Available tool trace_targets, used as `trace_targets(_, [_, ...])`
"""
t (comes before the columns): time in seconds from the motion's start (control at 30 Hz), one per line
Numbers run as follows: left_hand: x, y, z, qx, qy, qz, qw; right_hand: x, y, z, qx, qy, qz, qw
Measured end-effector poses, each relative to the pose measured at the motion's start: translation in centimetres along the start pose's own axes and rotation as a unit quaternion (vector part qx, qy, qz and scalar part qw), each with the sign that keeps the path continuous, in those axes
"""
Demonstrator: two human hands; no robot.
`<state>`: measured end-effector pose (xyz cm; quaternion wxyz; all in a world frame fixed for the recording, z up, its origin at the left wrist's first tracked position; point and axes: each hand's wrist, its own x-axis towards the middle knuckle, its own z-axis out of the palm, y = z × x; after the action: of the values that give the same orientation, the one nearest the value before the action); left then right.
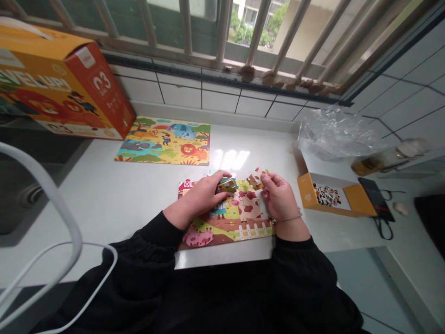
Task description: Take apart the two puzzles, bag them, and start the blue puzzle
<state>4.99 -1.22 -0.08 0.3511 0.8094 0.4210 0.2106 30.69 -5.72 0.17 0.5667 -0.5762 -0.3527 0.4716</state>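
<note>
A partly built farm jigsaw (229, 222) with a spotted cow, a pink pig and a white fence lies on the white counter (114, 195) in front of me. My left hand (201, 197) rests on its upper middle, fingers pinched on a small greenish puzzle piece (227, 185). My right hand (280, 197) sits at the puzzle's upper right, fingers curled on a piece with red patches (255, 178). Black sleeves cover both arms.
A finished animal jigsaw (165, 141) lies farther back. A big orange puzzle box (59, 88) stands at the back left. To the right are a small open yellow box with pieces (328, 197), a crumpled clear bag (335, 132), a black device (375, 199) and a white cable (52, 204).
</note>
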Motion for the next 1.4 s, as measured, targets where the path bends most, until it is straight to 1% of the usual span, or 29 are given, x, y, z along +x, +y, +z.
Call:
trace_targets(0.1, [0.0, -0.2, 0.1, 0.005, 0.002, -0.001, 1.0, -0.3, -0.6, 0.3, 0.037, -0.026, 0.007, 0.999])
trace_targets(0.17, [0.1, -0.3, 0.1, 0.005, 0.006, 0.002, 1.0, -0.7, -1.0, 0.5, 0.037, -0.052, 0.009, 0.998])
trace_targets(0.27, [0.1, -0.3, 0.2, 0.001, 0.007, 0.003, 1.0, -1.2, -1.0, 0.7, 0.049, -0.107, 0.04, 0.992])
trace_targets(0.33, [0.1, -0.3, 0.2, 0.0, 0.009, 0.004, 1.0, -1.2, -0.6, 0.7, 0.034, -0.136, 0.056, 0.989])
trace_targets(0.37, [0.1, -0.2, 0.2, -0.001, 0.01, 0.005, 1.0, -1.1, -0.3, 0.6, 0.013, -0.136, 0.056, 0.989])
trace_targets(0.4, [0.1, -0.2, 0.2, -0.002, 0.011, 0.006, 1.0, -0.9, 0.0, 0.5, -0.014, -0.12, 0.05, 0.991])
trace_targets(0.53, [0.0, -0.1, 0.1, -0.002, 0.011, 0.002, 1.0, -0.2, 1.1, 0.1, -0.098, 0.006, 0.003, 0.995])
trace_targets(0.6, [0.0, -0.1, 0.1, 0.001, 0.008, -0.003, 1.0, -0.1, 1.1, 0.0, -0.106, 0.022, -0.012, 0.994])
trace_targets(0.67, [0.0, -0.1, 0.0, 0.004, 0.005, -0.005, 1.0, -0.3, 0.7, 0.2, -0.072, -0.003, -0.006, 0.997])
trace_targets(0.73, [0.1, -0.1, 0.1, 0.005, 0.006, -0.003, 1.0, -0.6, 0.3, 0.4, -0.014, -0.044, 0.012, 0.999])
trace_targets(0.8, [0.1, 0.0, 0.1, 0.003, 0.007, 0.0, 1.0, -0.9, 0.2, 0.7, 0.021, -0.08, 0.021, 0.996])
trace_targets(0.87, [0.1, 0.0, 0.1, 0.004, 0.006, -0.001, 1.0, -1.0, 0.3, 0.9, 0.011, -0.106, 0.012, 0.994])
trace_targets(0.93, [0.1, 0.0, 0.1, 0.004, 0.001, -0.004, 1.0, -1.1, 0.7, 1.1, -0.034, -0.136, -0.007, 0.99])
trace_targets(0.97, [0.1, 0.0, 0.0, 0.001, -0.001, -0.002, 1.0, -1.2, 0.9, 1.2, -0.07, -0.153, -0.023, 0.986])
trace_targets(1.03, [0.0, -0.1, 0.0, -0.009, -0.004, 0.011, 1.0, -1.3, 1.2, 1.4, -0.157, -0.172, -0.081, 0.969])
trace_targets(1.13, [-0.2, -0.3, 0.1, -0.026, -0.015, 0.061, 0.998, -1.3, 1.8, 2.1, -0.264, -0.152, -0.189, 0.934])
trace_targets(1.2, [-0.3, -0.5, 0.2, -0.029, -0.03, 0.099, 0.994, -1.3, 2.0, 2.5, -0.296, -0.138, -0.235, 0.915])
trace_targets(1.27, [-0.3, -0.6, 0.3, -0.03, -0.037, 0.119, 0.992, -1.3, 1.9, 2.7, -0.311, -0.144, -0.262, 0.902])
trace_targets(1.3, [-0.3, -0.6, 0.3, -0.031, -0.033, 0.12, 0.992, -1.3, 1.7, 2.6, -0.318, -0.15, -0.272, 0.896])
trace_targets(1.33, [-0.2, -0.6, 0.4, -0.033, -0.026, 0.115, 0.992, -1.5, 1.5, 2.4, -0.331, -0.151, -0.278, 0.889])
trace_targets(1.4, [-0.2, -0.5, 0.4, -0.032, -0.002, 0.1, 0.994, -2.2, 1.0, 1.8, -0.389, -0.129, -0.273, 0.87])
